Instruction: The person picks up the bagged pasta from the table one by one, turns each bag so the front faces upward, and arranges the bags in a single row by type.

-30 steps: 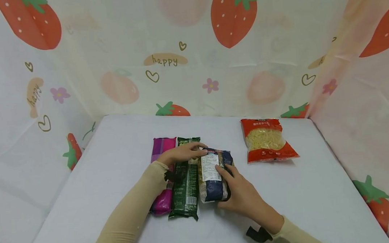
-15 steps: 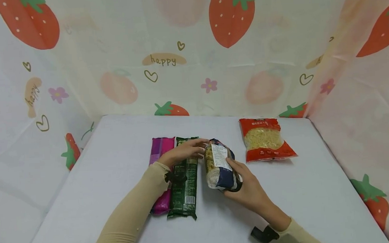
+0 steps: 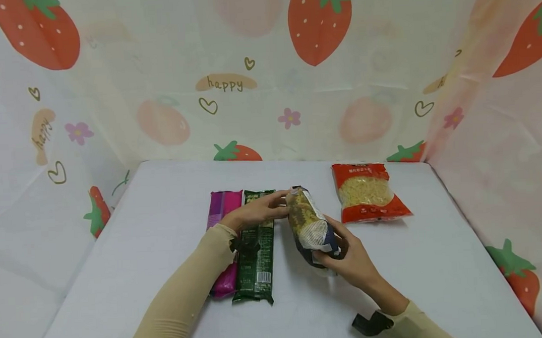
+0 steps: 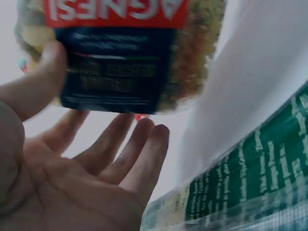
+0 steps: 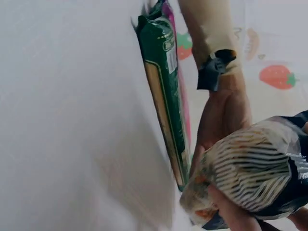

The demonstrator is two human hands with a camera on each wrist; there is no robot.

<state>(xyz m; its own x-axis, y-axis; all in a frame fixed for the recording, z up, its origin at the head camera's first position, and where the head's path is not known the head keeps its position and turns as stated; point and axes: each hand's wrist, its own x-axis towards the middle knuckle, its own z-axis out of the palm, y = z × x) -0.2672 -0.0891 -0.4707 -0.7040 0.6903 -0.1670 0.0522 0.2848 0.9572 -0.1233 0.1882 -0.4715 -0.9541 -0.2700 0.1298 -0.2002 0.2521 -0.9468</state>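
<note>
A blue-and-clear bag of pasta (image 3: 306,223) is tilted over the table, its striped end toward me. My right hand (image 3: 354,261) grips its near right end, thumb below and fingers behind. At the far left end, my left hand (image 3: 260,211) pinches the bag's edge. In the left wrist view the bag's red-and-navy label (image 4: 115,62) appears upside down; the thumb (image 4: 54,62) overlaps its front, while two fingers pass behind and two stay apart from it. The right wrist view shows the bag's striped end (image 5: 255,168) close up, with a fingertip (image 5: 228,207) against it.
A long green packet (image 3: 256,270) lies on the white table (image 3: 163,204) under the left hand, beside a pink-and-purple packet (image 3: 226,284). A red bag of pasta (image 3: 367,194) with a clear window lies at the back right. Strawberry-print cloth (image 3: 250,114) walls the back and sides.
My right hand has moved slightly right with the bag of pasta, turning it so the white label faces away and the clear side shows. My left hand has barely moved.
</note>
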